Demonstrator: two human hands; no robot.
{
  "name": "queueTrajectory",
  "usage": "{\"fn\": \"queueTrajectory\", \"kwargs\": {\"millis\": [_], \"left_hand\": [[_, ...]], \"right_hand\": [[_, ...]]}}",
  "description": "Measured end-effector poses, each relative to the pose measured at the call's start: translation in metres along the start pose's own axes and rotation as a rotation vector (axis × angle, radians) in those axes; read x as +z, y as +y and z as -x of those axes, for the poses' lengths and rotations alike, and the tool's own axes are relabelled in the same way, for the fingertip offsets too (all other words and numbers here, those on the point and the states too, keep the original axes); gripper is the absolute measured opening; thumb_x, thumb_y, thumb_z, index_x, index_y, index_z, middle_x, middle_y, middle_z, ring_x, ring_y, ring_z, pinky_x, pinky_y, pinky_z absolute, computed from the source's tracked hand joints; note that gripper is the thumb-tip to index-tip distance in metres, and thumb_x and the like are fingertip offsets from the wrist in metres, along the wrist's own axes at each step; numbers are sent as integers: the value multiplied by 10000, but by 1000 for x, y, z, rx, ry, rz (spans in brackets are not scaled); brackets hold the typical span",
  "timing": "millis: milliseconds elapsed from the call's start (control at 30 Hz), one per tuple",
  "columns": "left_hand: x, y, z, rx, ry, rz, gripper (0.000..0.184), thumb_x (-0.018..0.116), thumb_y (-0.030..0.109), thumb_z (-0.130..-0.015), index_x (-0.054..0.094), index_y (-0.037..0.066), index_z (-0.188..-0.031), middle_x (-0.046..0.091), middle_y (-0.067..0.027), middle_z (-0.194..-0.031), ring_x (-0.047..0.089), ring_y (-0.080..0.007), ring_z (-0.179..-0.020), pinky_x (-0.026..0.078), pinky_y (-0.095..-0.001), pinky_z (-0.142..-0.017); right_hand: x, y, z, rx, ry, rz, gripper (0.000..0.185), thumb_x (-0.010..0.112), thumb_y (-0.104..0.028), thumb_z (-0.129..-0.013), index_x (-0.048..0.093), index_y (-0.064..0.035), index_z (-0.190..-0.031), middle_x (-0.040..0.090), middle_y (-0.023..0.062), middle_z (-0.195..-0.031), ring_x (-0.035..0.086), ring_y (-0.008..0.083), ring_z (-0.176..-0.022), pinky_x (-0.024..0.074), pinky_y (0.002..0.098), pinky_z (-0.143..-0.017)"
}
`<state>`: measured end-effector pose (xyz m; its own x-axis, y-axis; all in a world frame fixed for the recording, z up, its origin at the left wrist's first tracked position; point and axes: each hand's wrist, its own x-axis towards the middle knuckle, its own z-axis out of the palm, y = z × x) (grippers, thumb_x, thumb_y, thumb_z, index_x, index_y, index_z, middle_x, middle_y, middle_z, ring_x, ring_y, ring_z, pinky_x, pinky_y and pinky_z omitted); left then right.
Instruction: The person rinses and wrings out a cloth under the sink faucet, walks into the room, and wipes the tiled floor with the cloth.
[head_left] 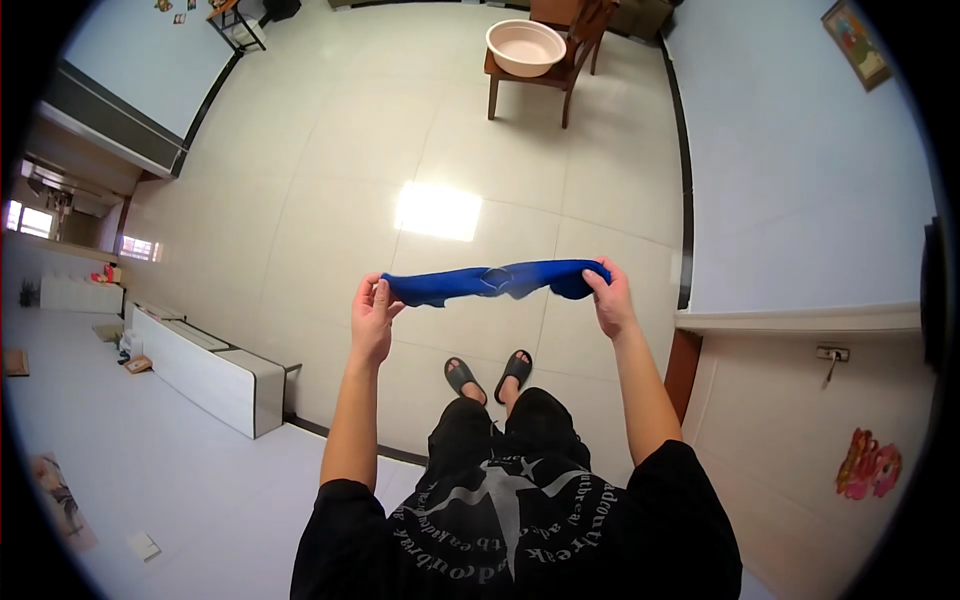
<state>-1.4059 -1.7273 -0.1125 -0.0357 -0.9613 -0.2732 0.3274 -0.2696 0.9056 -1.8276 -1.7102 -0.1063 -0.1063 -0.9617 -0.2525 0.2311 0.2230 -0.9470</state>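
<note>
A blue cloth [455, 284] is stretched sideways in front of me at about waist height, above the floor. A pale diamond-shaped outline shows near its middle, and its lower edge hangs unevenly. At its left end my left hand [372, 318] pinches a corner between thumb and fingers. My right hand [612, 298] grips the opposite end, where the fabric droops in a small fold. What kind of cloth article it is, I cannot tell.
Ahead, a pale pink basin [526, 48] rests on a wooden chair [566, 85]. A long white cabinet [210, 370] stands along the left side. Glossy tiles [330, 190] cover the floor, and a door [790, 430] is at the right. My feet wear dark slippers [514, 375].
</note>
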Motion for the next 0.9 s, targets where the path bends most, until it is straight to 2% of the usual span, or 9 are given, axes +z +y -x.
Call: {"fn": "queueTrajectory", "kwargs": {"millis": [33, 133, 233, 467, 567, 700, 800, 867, 900], "left_hand": [[7, 3, 1, 38, -27, -14, 224, 525, 296, -1111, 531, 156, -1286, 688, -33, -1135, 653, -142, -1078, 559, -394, -911], [24, 14, 6, 64, -107, 16, 436, 549, 277, -1102, 408, 190, -1506, 668, -35, -1210, 643, -115, -1066, 546, -340, -899], [22, 4, 8, -13, -237, -91, 684, 521, 231, -1108, 110, 285, -1653, 662, -40, -1215, 641, -149, -1099, 544, -397, -936], [40, 14, 12, -192, -262, -220, 911, 595, 168, -1050, -63, 301, -1665, 652, -120, -1200, 632, -164, -1036, 551, -379, -910], [39, 24, 5, -268, -179, -98, 1025, 682, 163, -984, -80, 248, -1666, 558, -199, -1371, 573, -235, -1217, 524, -397, -987], [55, 20, -2, -218, -140, -21, 1171, 759, 131, -906, -133, 216, -1660, 299, -234, -1607, 429, -347, -1420, 437, -443, -1126], [56, 7, -4, -276, -70, -77, 1236, 797, 106, -863, -141, 217, -1661, 197, -233, -1662, 377, -353, -1458, 396, -449, -1160], [39, -13, -11, -280, -36, -96, 1216, 810, 49, -830, -43, 220, -1679, -1, -221, -1705, 343, -328, -1480, 405, -454, -1152], [36, -11, -10, -289, -50, -127, 1215, 824, 47, -814, -10, 220, -1681, 84, -236, -1690, 388, -339, -1448, 420, -456, -1138]], "right_hand": [[3, 0, 2, 3, -28, 40, 82, 620, -161, -1043, 607, -89, -1006, 638, -35, -953, 558, 59, -870, 477, 242, -807], [18, -1, 6, 44, 13, 41, 106, 613, -191, -1062, 587, -88, -1060, 620, -31, -941, 548, 68, -857, 475, 242, -791], [21, 4, 7, 91, 35, -74, 137, 600, -221, -1073, 568, -89, -1089, 619, -16, -975, 553, 71, -870, 483, 250, -793], [25, -8, 6, 268, 125, -106, 282, 623, -211, -1044, 556, -75, -1283, 636, 25, -1023, 610, 124, -971, 524, 297, -868], [25, -36, 10, 267, 44, -484, 559, 644, -222, -1029, 409, -89, -1519, 641, 52, -1144, 618, 164, -1043, 517, 341, -960], [27, 10, 10, 201, -148, 64, 919, 690, -160, -991, 79, -165, -1677, 595, 83, -1311, 592, 182, -1130, 458, 384, -1065], [52, 29, 23, 117, -156, 36, 797, 728, -56, -922, 333, -109, -1612, 653, 64, -1159, 622, 133, -985, 513, 308, -926], [36, 53, 13, 192, -179, 61, 661, 741, -45, -904, 480, -78, -1510, 674, 58, -1125, 635, 123, -971, 517, 282, -878], [37, 49, 11, 226, -192, 75, 598, 747, -40, -895, 553, -63, -1459, 685, 55, -1108, 641, 118, -963, 520, 268, -854]]}}
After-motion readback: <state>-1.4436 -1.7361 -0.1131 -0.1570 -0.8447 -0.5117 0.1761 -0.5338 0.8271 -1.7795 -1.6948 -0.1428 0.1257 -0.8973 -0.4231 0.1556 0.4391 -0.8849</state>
